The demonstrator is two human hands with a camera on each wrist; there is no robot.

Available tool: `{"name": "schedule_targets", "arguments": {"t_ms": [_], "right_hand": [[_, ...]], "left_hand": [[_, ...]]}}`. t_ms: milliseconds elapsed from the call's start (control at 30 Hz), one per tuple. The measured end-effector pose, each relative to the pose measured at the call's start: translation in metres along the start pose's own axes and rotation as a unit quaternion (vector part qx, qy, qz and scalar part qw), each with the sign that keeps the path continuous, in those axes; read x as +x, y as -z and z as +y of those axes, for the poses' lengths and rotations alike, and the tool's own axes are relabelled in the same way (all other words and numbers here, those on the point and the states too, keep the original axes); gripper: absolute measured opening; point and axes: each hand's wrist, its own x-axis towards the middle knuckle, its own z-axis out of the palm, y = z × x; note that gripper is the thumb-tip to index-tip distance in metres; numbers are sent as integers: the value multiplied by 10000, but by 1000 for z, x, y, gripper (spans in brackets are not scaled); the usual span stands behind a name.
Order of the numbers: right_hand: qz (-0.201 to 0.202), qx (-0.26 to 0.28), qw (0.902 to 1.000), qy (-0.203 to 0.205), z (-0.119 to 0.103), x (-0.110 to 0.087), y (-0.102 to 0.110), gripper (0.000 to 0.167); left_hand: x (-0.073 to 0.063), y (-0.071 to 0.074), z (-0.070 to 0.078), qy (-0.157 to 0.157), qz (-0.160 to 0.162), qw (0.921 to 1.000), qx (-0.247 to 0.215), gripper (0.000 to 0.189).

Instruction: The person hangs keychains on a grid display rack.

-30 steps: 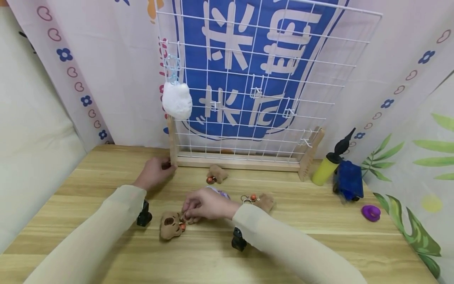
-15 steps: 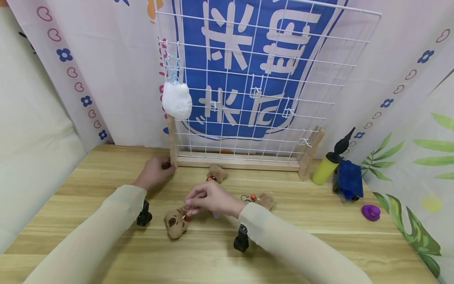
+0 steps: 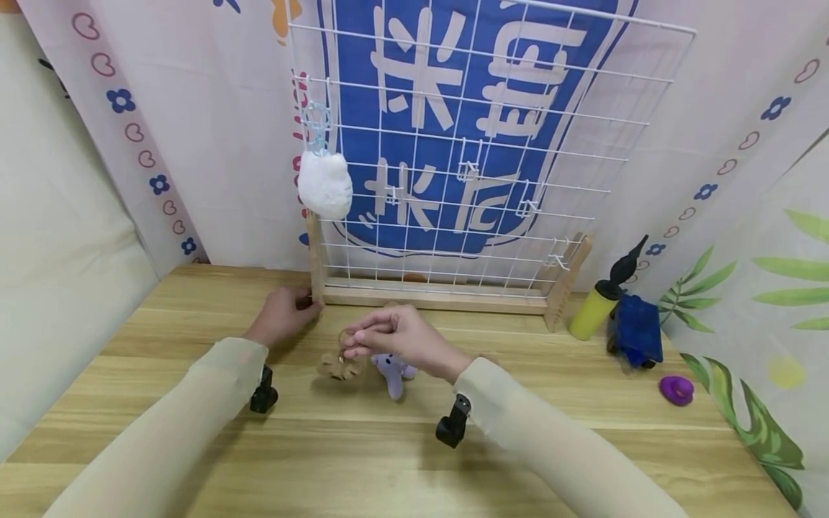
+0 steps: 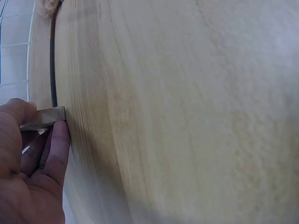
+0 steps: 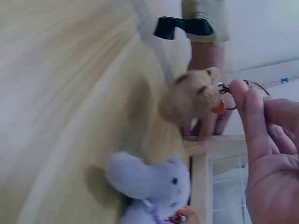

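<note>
The bench [image 3: 363,467] fills the lower frame, and the white grid rack [image 3: 434,298] stands along its back edge. At left of centre, the left hand [image 3: 283,316] grips the end of the rack's wooden foot [image 4: 51,115], with thumb and fingers on either side. Near the middle, the fingers of the right hand [image 3: 404,338] pinch a small ring [image 5: 259,86]; the brown plush [image 5: 194,95] hangs from it, apparently off the bench, just left of centre.

The step in hand looks like carrying the plush by its ring while the rack is braced. The next move probably calls for a firm pinch, more height and the ring's loop left uncovered, since the fingertips partly hide it.

At the right stand a yellow pump [image 3: 591,314] and, beside it, a blue toy vehicle [image 3: 637,327], both well apart from the work. A white plush [image 3: 326,185] hangs at the rack's upper left. A purple plush [image 3: 391,370] lies just right of the brown one, close enough that it might be brushed. A purple hat [image 3: 677,390] sits at far right. Smallest are the wire hooks [image 3: 468,170], which jut from the grid and could snag a plush.
</note>
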Motion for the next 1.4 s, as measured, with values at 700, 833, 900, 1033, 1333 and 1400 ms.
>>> {"name": "schedule_targets", "arguments": {"t_ms": [700,833,900,1033,1333,1400], "right_hand": [[1527,1006,9796,829,-62,6,50,28],[1867,1112,9712,980,-73,10,58,29],[2080,1177,9648,1101,-78,13,61,29],[2416,1363,9513,1343,-85,19,65,23],[2730,1600,9404,1245,-89,34,72,19],[2752,1611,9414,1098,-88,37,72,21]], "left_hand": [[-1,3,4,120,-117,9998,-93,33],[-1,3,6,211,-150,9997,-27,36],[-1,2,7,192,-157,9997,-31,36],[-2,2,6,132,-127,9998,-67,35],[-1,1,2,37,-90,9999,-84,36],[-1,1,2,22,-79,9999,-91,35]]}}
